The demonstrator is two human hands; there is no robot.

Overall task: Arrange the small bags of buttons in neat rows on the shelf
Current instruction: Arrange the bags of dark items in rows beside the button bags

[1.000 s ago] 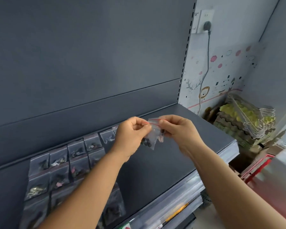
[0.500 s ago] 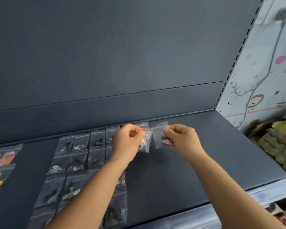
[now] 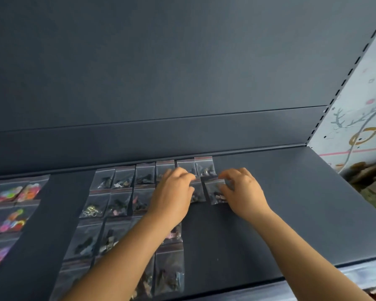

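- The right hand [image 3: 242,192] pinched a small bag [image 3: 215,191] flat on the shelf [image 3: 291,213], second row.
- The left hand [image 3: 172,192] pressed another bag [image 3: 198,193] (its fingers curled; pinching or not, I couldn't tell).
- The bags looked light, limp, slippery; the corners seemed best to hold.

Small clear zip bags of buttons [image 3: 123,179] lie flat in neat rows (red-striped tops) on the dark shelf [image 3: 291,213].
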